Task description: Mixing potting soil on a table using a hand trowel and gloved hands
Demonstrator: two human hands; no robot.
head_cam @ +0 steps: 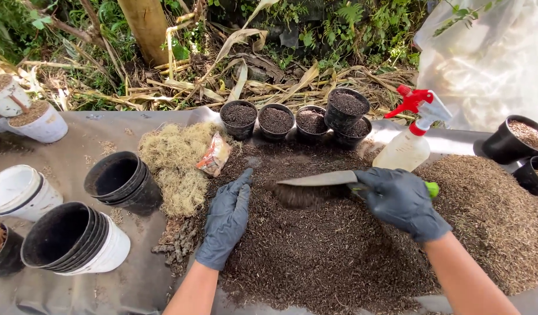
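My right hand, in a dark glove, grips a green-handled trowel whose metal blade points left and rests on a heap of dark potting mix. My left hand, also gloved, lies flat and open on the left edge of the same heap, fingertips a short way from the blade tip. Several small black pots filled with soil stand in a row just behind the heap.
A spray bottle with a red trigger stands behind my right hand. Lighter husk mix spreads to the right. Dry moss and a small packet lie at left, with stacked empty black pots and white pots.
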